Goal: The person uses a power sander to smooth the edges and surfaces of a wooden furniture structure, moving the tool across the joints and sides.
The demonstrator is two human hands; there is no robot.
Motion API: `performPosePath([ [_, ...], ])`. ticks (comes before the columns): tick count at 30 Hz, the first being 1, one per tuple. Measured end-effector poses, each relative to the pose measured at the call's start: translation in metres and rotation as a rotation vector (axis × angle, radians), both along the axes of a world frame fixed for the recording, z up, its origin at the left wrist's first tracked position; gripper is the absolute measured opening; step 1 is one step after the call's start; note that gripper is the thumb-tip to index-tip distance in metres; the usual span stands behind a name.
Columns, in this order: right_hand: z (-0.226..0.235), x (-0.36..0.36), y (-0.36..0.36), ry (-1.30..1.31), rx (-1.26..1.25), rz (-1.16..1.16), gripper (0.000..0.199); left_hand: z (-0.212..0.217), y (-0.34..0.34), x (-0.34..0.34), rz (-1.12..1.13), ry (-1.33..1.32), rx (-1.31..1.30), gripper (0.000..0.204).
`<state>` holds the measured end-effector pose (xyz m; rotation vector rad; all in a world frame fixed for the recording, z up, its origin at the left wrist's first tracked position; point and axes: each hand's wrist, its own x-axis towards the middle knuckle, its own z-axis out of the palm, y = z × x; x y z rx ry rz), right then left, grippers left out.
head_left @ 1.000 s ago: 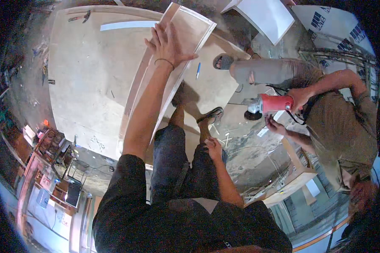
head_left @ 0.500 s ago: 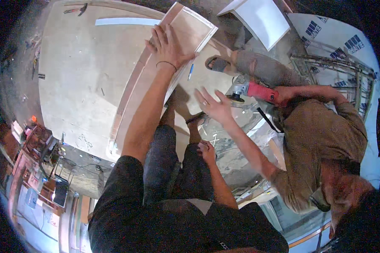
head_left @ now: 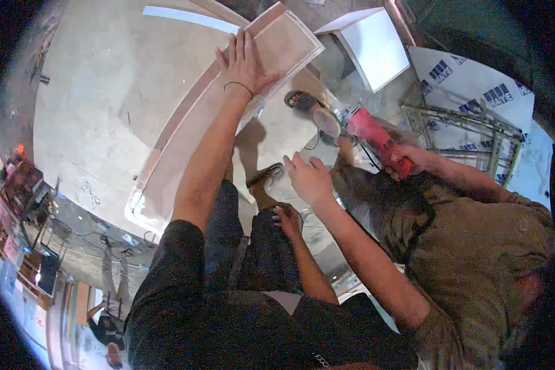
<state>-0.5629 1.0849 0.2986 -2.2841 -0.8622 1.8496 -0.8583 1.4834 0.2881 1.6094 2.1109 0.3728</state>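
My left hand [head_left: 240, 69] lies on a long, shallow wooden box [head_left: 191, 132], fingers stretched and thumb spread across its upper part. The box has a raised rim and pale edges, and it rests on a large light board [head_left: 98, 92]. My right hand [head_left: 287, 221] rests by my knee, its fingers loosely bent and nothing visible in them. On the right, a co-worker in a brown shirt grips a red angle grinder [head_left: 373, 132] with a round pale disc [head_left: 327, 122]. Their other hand [head_left: 308, 179] is stretched out in front of me, empty.
A white folded panel [head_left: 376, 46] stands beyond the grinder. Metal frames [head_left: 468, 126] lean by a printed white sheet [head_left: 499, 92] at the right. A white strip [head_left: 188, 18] lies on the board. Another person [head_left: 110, 327] is at the lower left, near cluttered furniture [head_left: 40, 268].
The co-worker has leaned in and turned the grinder, so its disc now faces us. Their free hand has dropped lower. My left hand stays on the box; the whole view has shifted slightly.
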Motion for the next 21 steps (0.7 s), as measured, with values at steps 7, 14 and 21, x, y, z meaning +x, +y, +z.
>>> performPosePath([
  [7, 0.02, 0.027, 0.021, 0.025, 0.134, 0.158, 0.027, -0.007, -0.086, 0.003, -0.127, 0.164, -0.089, 0.124],
  [14, 0.055, 0.095, 0.0, 0.11, 0.306, 0.286, 0.029, 0.024, -0.354, 0.021, 0.139, 0.254, -0.191, 0.096],
  [21, 0.083, 0.217, -0.055, -0.025, 0.441, 0.442, 0.033, 0.045, -0.611, 0.063, 0.9, -0.309, -0.718, 0.082],
])
